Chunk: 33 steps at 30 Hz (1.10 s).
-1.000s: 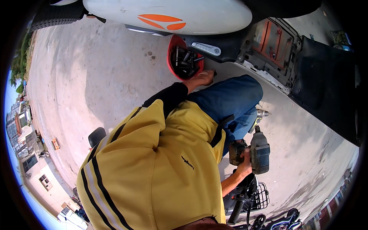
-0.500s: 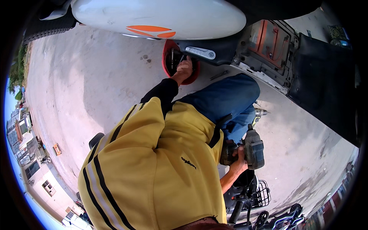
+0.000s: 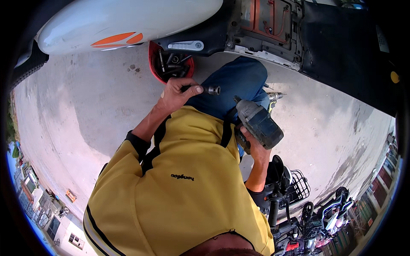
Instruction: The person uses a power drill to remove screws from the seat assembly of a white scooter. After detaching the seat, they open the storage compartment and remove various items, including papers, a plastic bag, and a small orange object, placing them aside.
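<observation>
Between the thumb and fingers of my left hand (image 3: pixel 181 91) is a dark impact socket (image 3: pixel 213 90), its round open end pointing right. My right hand (image 3: pixel 255 147) is wrapped round the grip of a worn grey-and-black impact wrench (image 3: pixel 258 121). The wrench's nose points up-left toward the socket, with a gap between them. Just beyond my left hand stands a red tub (image 3: pixel 153 64) holding several dark sockets and metal pieces.
A white scooter body (image 3: pixel 128 25) with orange marks crosses the far side. Its uncovered compartment (image 3: pixel 265 19) and a black panel (image 3: pixel 341 51) lie to the right. A drill (image 3: pixel 275 96) rests beyond my knee. Parked two-wheelers (image 3: pixel 294 222) stand at the lower right.
My left hand has come out of the red tub with the socket and moved toward my lap. My right hand has raised the impact wrench nearer to it. The whole view has shifted.
</observation>
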Each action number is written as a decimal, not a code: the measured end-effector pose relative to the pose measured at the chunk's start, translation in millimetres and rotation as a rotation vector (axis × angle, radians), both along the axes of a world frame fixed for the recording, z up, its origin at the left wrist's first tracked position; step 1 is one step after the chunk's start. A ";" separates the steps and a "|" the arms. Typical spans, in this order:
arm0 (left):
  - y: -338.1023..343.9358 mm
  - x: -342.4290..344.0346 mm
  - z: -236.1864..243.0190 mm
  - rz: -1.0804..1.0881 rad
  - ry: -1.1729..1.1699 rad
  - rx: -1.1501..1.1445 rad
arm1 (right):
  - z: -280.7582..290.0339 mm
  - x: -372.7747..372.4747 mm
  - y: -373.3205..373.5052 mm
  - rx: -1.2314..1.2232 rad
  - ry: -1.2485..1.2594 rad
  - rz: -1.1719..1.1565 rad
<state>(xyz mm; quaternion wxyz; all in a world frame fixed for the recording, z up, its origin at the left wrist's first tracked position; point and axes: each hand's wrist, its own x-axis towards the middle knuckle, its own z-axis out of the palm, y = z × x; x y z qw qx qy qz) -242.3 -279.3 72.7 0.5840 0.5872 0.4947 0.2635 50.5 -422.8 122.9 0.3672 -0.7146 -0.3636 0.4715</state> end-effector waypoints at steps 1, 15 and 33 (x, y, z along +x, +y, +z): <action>3.4 9.3 10.4 -0.038 -0.028 0.011 | 1.7 2.0 1.2 0.033 -0.008 0.041; 44.8 40.3 38.6 -0.331 -0.134 0.177 | 15.5 5.0 -7.2 0.229 -0.148 0.116; 134.7 175.3 58.7 -0.019 -0.086 0.686 | 27.8 34.8 75.3 0.344 0.614 -0.478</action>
